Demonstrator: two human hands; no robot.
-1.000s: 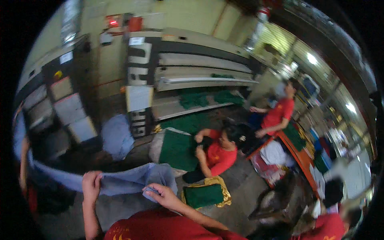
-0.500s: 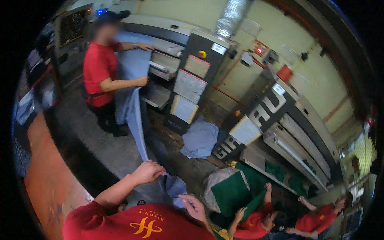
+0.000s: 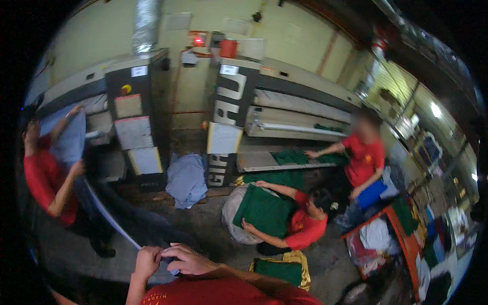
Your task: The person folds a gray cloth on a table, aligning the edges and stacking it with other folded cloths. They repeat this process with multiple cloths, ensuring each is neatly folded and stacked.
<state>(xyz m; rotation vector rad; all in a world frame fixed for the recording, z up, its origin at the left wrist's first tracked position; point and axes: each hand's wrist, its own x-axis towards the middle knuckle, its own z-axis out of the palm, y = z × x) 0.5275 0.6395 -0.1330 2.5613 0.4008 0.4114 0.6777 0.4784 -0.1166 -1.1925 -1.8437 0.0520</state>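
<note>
Right at the front, the left hand point(image 3: 148, 261) has its fingers closed tight on the end of a long blue cloth point(image 3: 113, 220), and the right hand point(image 3: 190, 260) is there too, fingers bent and pressed up against the left; a scrap of blue peeks out below, but whether those right fingers pinch it, I cannot tell. Just under both hands, the wearer's red shirt point(image 3: 223, 291). Look along that cloth: it stretches off to the left as a narrow, taut-looking band, above the floor, all the way to a co-worker point(image 3: 44, 175) in red, who has the other end spread between two hands. Near the wearer's right arm, a folded green piece point(image 3: 278, 270) lies on a shiny gold cloth point(image 3: 304, 264). Just past it, a crouching co-worker point(image 3: 308, 227) has both hands on a green cloth point(image 3: 264, 212), draped over a pale bundle point(image 3: 230, 223). Over to the right, an orange frame point(image 3: 406, 230) with a white cloth point(image 3: 375, 235) inside. Deeper now: a blue heap point(image 3: 186, 179) sits on the floor between two machine ends, and a standing co-worker point(image 3: 367, 158) reaches to green pieces on the ledge of a long roller machine point(image 3: 300, 120). Behind it all, a silver duct point(image 3: 146, 24) runs up the yellowish wall point(image 3: 300, 43).
</note>
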